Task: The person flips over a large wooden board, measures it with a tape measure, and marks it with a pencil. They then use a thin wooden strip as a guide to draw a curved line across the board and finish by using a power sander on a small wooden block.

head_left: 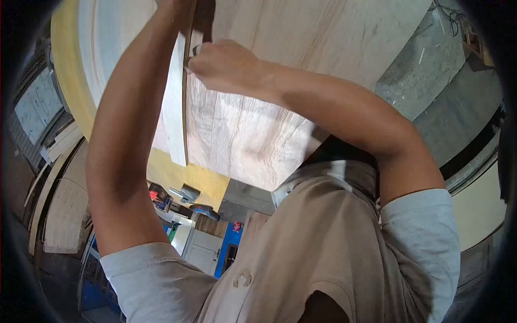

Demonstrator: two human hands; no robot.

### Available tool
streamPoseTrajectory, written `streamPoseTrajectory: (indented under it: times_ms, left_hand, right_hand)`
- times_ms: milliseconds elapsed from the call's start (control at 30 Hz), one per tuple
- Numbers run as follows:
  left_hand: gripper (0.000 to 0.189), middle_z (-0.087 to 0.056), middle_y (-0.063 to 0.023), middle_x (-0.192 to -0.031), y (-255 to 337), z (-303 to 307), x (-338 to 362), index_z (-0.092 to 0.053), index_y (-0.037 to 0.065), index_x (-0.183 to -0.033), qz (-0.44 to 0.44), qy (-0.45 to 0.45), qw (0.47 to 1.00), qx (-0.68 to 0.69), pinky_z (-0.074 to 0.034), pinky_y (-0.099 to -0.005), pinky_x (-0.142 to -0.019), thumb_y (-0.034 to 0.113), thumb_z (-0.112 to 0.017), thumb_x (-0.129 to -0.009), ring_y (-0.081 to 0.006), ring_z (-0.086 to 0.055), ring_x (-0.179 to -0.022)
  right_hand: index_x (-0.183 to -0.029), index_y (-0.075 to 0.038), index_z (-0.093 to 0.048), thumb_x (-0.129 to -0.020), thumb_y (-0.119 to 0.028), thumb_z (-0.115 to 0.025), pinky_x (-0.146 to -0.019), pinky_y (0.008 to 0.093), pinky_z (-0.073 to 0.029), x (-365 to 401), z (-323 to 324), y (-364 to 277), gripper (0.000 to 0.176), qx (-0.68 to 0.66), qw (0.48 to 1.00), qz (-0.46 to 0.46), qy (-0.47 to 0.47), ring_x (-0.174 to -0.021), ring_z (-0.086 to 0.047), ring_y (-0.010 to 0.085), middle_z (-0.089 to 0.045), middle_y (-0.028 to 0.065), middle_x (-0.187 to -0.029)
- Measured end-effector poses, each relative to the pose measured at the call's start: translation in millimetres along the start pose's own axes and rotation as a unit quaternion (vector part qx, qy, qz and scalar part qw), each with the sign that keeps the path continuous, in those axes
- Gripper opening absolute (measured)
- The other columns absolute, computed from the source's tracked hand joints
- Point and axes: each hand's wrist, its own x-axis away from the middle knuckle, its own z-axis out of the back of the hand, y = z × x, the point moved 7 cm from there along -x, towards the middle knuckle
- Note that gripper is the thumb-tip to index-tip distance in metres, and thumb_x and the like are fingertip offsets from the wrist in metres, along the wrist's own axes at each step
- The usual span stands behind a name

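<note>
My right hand is closed at the long edge of a narrow wooden strip, knuckles up. A small dark piece shows by its fingertips; I cannot tell what it is. Beneath the hand lies a broad plywood sheet with pinkish wavy grain, and the strip runs lengthwise along its left side. My left forearm reaches up over the strip, and the hand beyond it is cut off by the top of the view. A shadow falls on the sheet near the strip's upper end.
A yellow board surface lies below the sheet, with a blue-and-black power tool near its corner. Stacked wood offcuts stand at the left. Grey floor with scraps and a coil of dark cable is at the right.
</note>
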Motion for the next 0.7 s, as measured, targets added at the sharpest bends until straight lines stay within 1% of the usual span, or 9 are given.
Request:
streamPoseTrajectory:
  times_ms: [100, 200, 300, 367, 400, 433, 467, 600, 700]
  left_hand:
    - [0.037, -0.052, -0.0213, -0.103, 0, -2, 1, -0.062, 0.012, -0.119, 0.004, -0.008, 1.000, 0.010, -0.043, -0.0407, -0.090, 0.036, -0.061, -0.091, -0.0361, -0.054, -0.101]
    - [0.038, -0.051, -0.0208, -0.104, -7, -7, -2, -0.062, 0.012, -0.120, 0.026, -0.021, 0.998, 0.062, -0.042, -0.0392, -0.092, 0.037, -0.061, -0.092, -0.0352, -0.052, -0.107]
    - [0.044, -0.050, -0.0225, -0.113, -23, -16, -3, -0.058, 0.013, -0.127, 0.017, -0.030, 0.994, 0.108, -0.039, -0.0439, -0.095, 0.038, -0.059, -0.091, -0.0369, -0.049, -0.112]
    - [0.038, -0.052, -0.0155, -0.111, -22, -12, -3, -0.065, 0.019, -0.122, 0.022, -0.033, 0.997, 0.073, -0.041, -0.0371, -0.097, 0.037, -0.065, -0.089, -0.0283, -0.054, -0.107]
    - [0.040, -0.049, -0.0146, -0.114, -13, -9, -2, -0.064, 0.014, -0.124, 0.020, -0.056, 0.997, 0.058, -0.038, -0.0345, -0.101, 0.035, -0.063, -0.090, -0.0252, -0.051, -0.112]
    - [0.035, -0.051, -0.0143, -0.099, -4, -7, -3, -0.070, 0.014, -0.114, -0.057, -0.023, 0.996, 0.057, -0.042, -0.0328, -0.087, 0.031, -0.070, -0.084, -0.0250, -0.049, -0.091]
    - [0.034, -0.050, -0.0125, -0.097, -10, -8, -4, -0.070, 0.014, -0.114, -0.024, -0.013, 0.997, 0.073, -0.041, -0.0321, -0.086, 0.030, -0.071, -0.084, -0.0238, -0.048, -0.090]
    - [0.034, -0.049, -0.0083, -0.092, -13, -9, -2, -0.070, 0.012, -0.115, 0.002, 0.000, 0.996, 0.093, -0.040, -0.0317, -0.087, 0.027, -0.071, -0.085, -0.0216, -0.046, -0.091]
    - [0.033, -0.050, -0.0082, -0.091, -15, -11, 0, -0.070, 0.012, -0.114, 0.011, 0.006, 0.994, 0.106, -0.040, -0.0322, -0.087, 0.026, -0.071, -0.085, -0.0218, -0.046, -0.091]
  right_hand:
    - [-0.093, -0.006, -0.071, -0.086, -0.017, -0.060, -0.068, 0.0442, -0.054, -13, 40, 34, 0.017, 0.006, 0.999, -0.027, 0.037, -0.075, -0.068, 0.0312, -0.068, 0.0161, -0.080]
    - [-0.086, -0.009, -0.071, -0.077, -0.006, -0.062, -0.073, 0.0421, -0.055, -22, 88, 61, 0.013, 0.020, 0.996, -0.022, 0.087, -0.080, -0.069, 0.0290, -0.069, 0.0130, -0.080]
    - [-0.086, -0.009, -0.071, -0.078, -0.009, -0.062, -0.073, 0.0429, -0.054, -37, 123, 93, 0.011, 0.008, 0.996, -0.020, 0.086, -0.080, -0.068, 0.0300, -0.069, 0.0129, -0.080]
    - [-0.085, -0.009, -0.071, -0.079, -0.013, -0.063, -0.072, 0.0435, -0.054, -45, 151, 114, 0.010, -0.015, 0.995, -0.017, 0.100, -0.079, -0.068, 0.0321, -0.069, 0.0132, -0.081]
    - [-0.087, -0.008, -0.070, -0.081, -0.016, -0.064, -0.072, 0.0420, -0.053, -50, 163, 123, 0.012, 0.003, 0.997, -0.004, 0.081, -0.079, -0.068, 0.0307, -0.069, 0.0131, -0.083]
    - [-0.090, -0.007, -0.069, -0.083, -0.020, -0.065, -0.072, 0.0406, -0.053, -57, 176, 133, 0.016, 0.023, 0.998, 0.010, 0.062, -0.079, -0.068, 0.0293, -0.070, 0.0130, -0.084]
    - [-0.093, 0.004, -0.066, -0.084, -0.016, -0.057, -0.072, 0.0426, -0.053, -66, 195, 141, 0.024, -0.006, 0.996, 0.048, 0.073, -0.081, -0.065, 0.0399, -0.065, 0.0267, -0.081]
    - [-0.084, 0.000, -0.071, -0.075, -0.018, -0.070, -0.069, 0.0395, -0.054, -82, 257, 175, 0.021, -0.031, 0.994, 0.027, 0.100, -0.076, -0.067, 0.0351, -0.068, 0.0211, -0.079]
    - [-0.082, 0.001, -0.071, -0.074, -0.016, -0.071, -0.068, 0.0385, -0.055, -93, 299, 192, 0.018, 0.021, 0.994, 0.002, 0.104, -0.075, -0.069, 0.0326, -0.069, 0.0195, -0.080]
